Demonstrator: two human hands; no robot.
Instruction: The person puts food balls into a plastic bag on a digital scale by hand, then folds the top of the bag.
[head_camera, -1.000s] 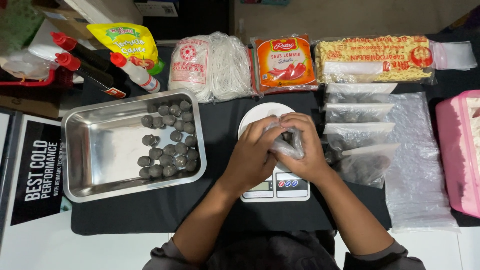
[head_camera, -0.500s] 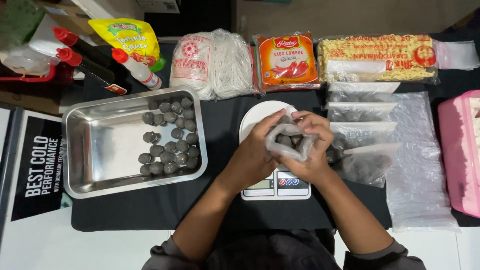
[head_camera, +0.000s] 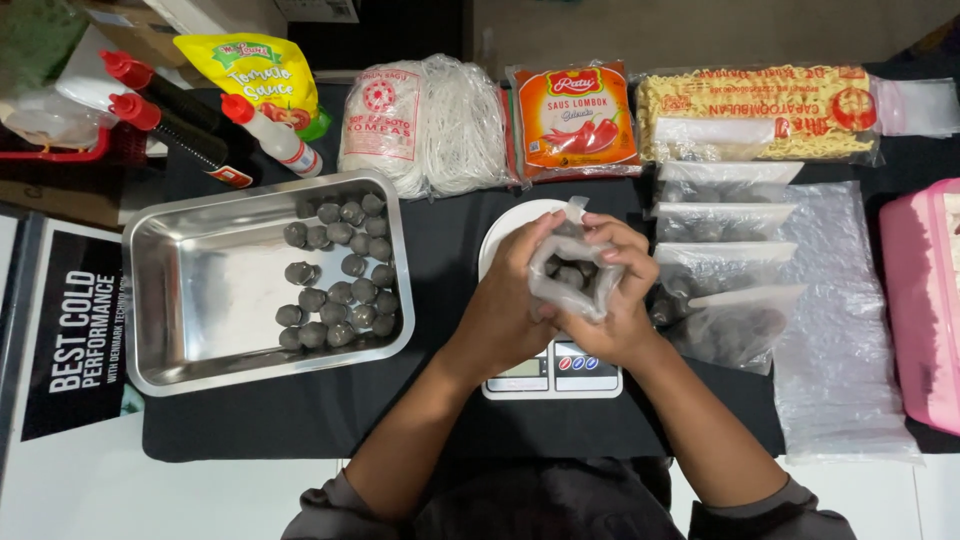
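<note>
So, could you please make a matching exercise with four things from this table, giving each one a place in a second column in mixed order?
Things:
1. small clear bag of grey balls
2. steel tray
3. kitchen scale
4. pink container

Places:
A. at the right edge of the table
B. held between the left hand and right hand
C. under the hands, on the black mat
D. left of the hands, with loose grey balls inside

Pairs: 1-B, 2-D, 3-C, 4-A

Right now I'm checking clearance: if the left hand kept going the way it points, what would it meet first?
The left hand points up and right, already on the small clear bag. Straight on, it likely meets the red sauce pouch; depth is unclear.
</note>
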